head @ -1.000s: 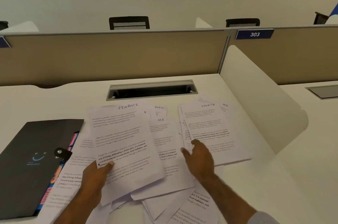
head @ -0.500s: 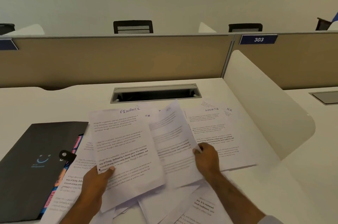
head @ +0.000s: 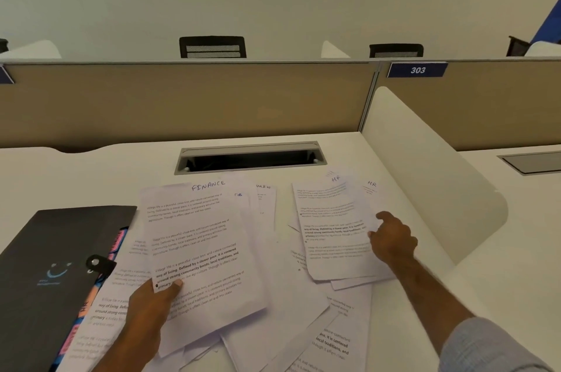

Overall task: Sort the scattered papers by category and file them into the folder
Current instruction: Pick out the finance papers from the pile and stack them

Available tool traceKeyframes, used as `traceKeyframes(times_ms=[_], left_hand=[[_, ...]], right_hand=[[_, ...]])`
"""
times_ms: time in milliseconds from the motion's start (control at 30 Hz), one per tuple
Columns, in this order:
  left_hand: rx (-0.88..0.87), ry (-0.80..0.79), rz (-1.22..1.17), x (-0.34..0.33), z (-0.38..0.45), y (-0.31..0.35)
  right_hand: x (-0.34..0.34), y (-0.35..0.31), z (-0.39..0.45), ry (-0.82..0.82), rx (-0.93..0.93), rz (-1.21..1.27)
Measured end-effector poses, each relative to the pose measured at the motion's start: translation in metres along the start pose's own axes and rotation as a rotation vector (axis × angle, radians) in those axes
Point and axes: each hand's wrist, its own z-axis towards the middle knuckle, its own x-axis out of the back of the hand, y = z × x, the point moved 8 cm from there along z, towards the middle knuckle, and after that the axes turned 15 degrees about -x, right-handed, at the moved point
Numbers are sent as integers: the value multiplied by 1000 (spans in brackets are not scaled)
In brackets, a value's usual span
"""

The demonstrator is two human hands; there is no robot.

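Where papers overhang, bare desk beyond.

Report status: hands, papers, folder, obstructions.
Left hand grips FINANCE sheet. Right hand on HR sheet. Folder closed, loose papers overlapping its edge.

1. A white desk is spreading out beneath my fingers.
2. A cable slot with a grey metal rim is lying open in the desk, beyond my fingertips.
3. A tan partition is standing across the far edge, further out than the slot.
4. A blue plate reading 303 is sitting on the partition, up and right of my right fingers.
5. A white curved divider is rising just right of my right fingers.
6. Two black chair backs are showing over the partition.
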Motion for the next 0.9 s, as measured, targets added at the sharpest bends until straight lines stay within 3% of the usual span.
traceKeyframes(times_ms=[67,133,233,367,500,767,900], left_hand=[[-5,-5,0,1,0,-2],[-17,-4,6,3,-1,-2],[-15,9,22,8,-2,-1],[0,39,15,15,1,2],[-4,38,41,18,1,2],[3,38,72,17,-3,1],[-2,31,73,15,-3,1]], right_hand=[[-1,-11,-15,73,93,-88],[-7,-23,-34,77,218,52],[-31,-39,-68,-176,333,247],[-75,-49,-109,-446,400,92],[-100,-49,-128,-369,393,-212],[-107,-43,-128,-448,255,-47],[-98,-50,-133,-305,341,-72]])
